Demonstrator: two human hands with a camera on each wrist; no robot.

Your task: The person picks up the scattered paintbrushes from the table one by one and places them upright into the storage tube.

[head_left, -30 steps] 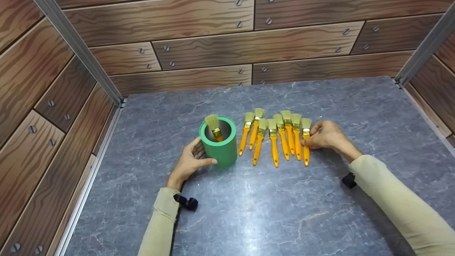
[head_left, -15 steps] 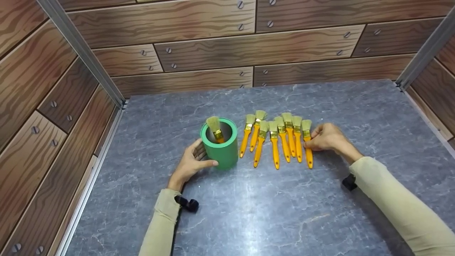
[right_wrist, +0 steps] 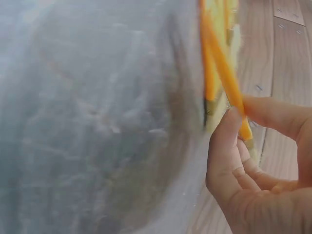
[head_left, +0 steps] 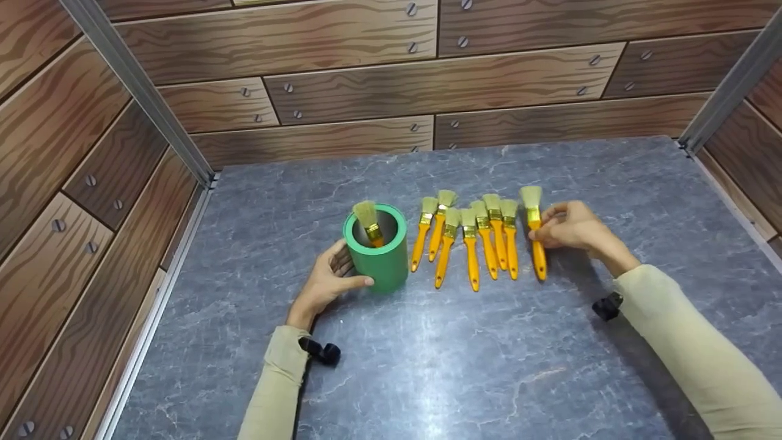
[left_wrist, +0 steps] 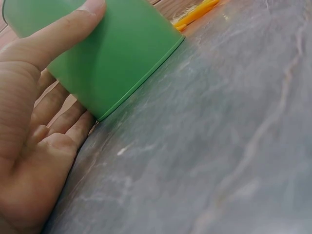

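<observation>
The head view is bright and fairly even, clear enough to show the grain on the wood-patterned wall (head_left: 348,85). A white glare runs down the near middle of the grey table (head_left: 431,373), strongest at the bottom edge, suggesting light from above. A soft shadow lies beneath the right sleeve (head_left: 690,342), and the inside of the green can (head_left: 385,269) is dim. In the left wrist view, the left hand (left_wrist: 29,161) looks soft and the tabletop blurs. The right wrist view is hazy and washed out: the tabletop smears, while the brushes (right_wrist: 228,78) beyond the right hand (right_wrist: 265,192) lose detail.
</observation>
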